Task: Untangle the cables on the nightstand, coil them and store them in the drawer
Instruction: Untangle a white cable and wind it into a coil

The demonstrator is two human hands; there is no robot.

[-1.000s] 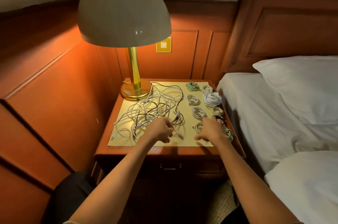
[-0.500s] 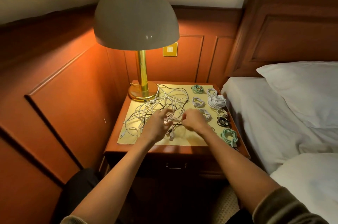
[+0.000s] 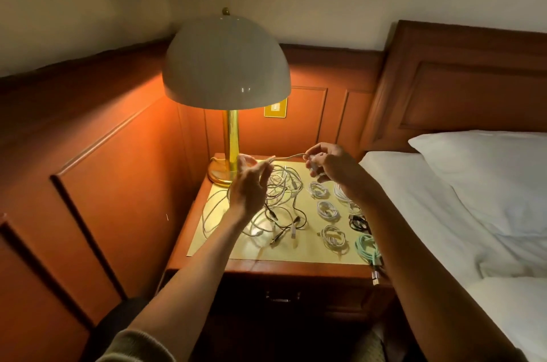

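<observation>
A tangle of white and black cables (image 3: 278, 207) lies on the yellow mat of the wooden nightstand (image 3: 266, 268). Both my hands are raised above it, with a white cable (image 3: 288, 156) stretched between them. My left hand (image 3: 251, 184) pinches its left part, and my right hand (image 3: 328, 165) grips the end with its plug. Several coiled white cables (image 3: 327, 210), a black coil (image 3: 358, 222) and a mint green coil (image 3: 367, 249) sit in rows on the right side of the mat. The drawer (image 3: 281, 298) under the top is closed.
A brass lamp (image 3: 228, 148) with a pale dome shade stands at the nightstand's back left. Wood panelling encloses the left and back. A bed with white sheets and a pillow (image 3: 485, 178) borders the right.
Both hands rose from the tangle on the mat, lifting a white cable between them. The camera tilted upward.
</observation>
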